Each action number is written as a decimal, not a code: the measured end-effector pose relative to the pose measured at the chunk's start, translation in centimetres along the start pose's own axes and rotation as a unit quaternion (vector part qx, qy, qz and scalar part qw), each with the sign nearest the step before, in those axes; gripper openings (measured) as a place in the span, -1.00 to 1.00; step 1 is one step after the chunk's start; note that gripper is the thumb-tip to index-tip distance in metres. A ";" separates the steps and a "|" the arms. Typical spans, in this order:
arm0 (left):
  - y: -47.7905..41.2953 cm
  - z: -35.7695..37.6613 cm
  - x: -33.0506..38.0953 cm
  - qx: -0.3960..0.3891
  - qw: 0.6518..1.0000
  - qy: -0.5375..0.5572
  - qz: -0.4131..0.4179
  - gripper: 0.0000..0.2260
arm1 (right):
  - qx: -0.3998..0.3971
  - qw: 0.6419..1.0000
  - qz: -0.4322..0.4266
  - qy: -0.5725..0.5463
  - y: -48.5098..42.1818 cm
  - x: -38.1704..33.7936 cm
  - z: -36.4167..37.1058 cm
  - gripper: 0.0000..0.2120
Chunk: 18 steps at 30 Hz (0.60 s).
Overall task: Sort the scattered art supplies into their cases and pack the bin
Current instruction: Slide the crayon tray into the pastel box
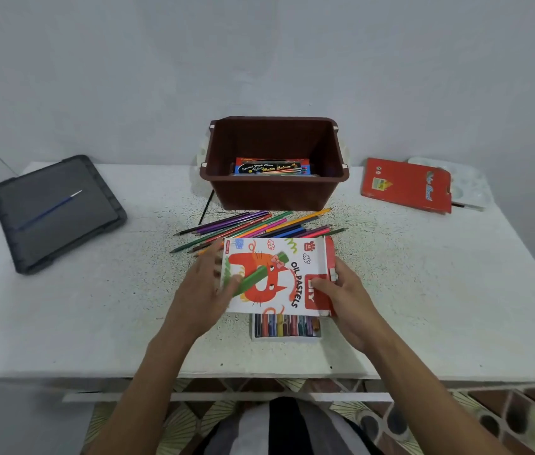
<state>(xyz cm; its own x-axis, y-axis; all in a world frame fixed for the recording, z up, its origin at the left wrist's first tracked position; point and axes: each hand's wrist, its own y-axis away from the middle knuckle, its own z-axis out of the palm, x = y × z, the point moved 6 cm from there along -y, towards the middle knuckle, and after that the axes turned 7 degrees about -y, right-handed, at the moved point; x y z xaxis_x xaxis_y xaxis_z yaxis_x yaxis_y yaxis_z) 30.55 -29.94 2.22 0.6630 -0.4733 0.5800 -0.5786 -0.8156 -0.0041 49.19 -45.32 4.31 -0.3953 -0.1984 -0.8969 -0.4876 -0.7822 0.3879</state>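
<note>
The oil pastels box [279,274] is held at mid-bench [95,307] — right hand [348,297] pinching its red end, left hand [203,287], blurred, gripping the left edge. The pastel tray [287,326] pokes out beneath it, on the near side from the bin [276,192].

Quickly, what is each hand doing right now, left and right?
Left hand: holds the left edge of the pastel box; blurred.
Right hand: grips the right end of the same box.
</note>
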 end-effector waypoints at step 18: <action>-2.0 1.7 5.2 -0.145 0.917 -0.256 0.270 0.11 | 0.010 0.999 0.031 -0.017 -1.2 1.8 1.2 -0.74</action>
<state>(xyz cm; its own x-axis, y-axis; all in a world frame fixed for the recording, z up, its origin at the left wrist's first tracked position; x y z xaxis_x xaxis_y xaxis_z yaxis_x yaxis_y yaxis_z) 35.95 -31.31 3.85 0.3361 -0.9365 0.0997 -0.9408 -0.3288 0.0825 48.08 -44.06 2.46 -0.4520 -0.2251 -0.8631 -0.4773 -0.7564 0.4472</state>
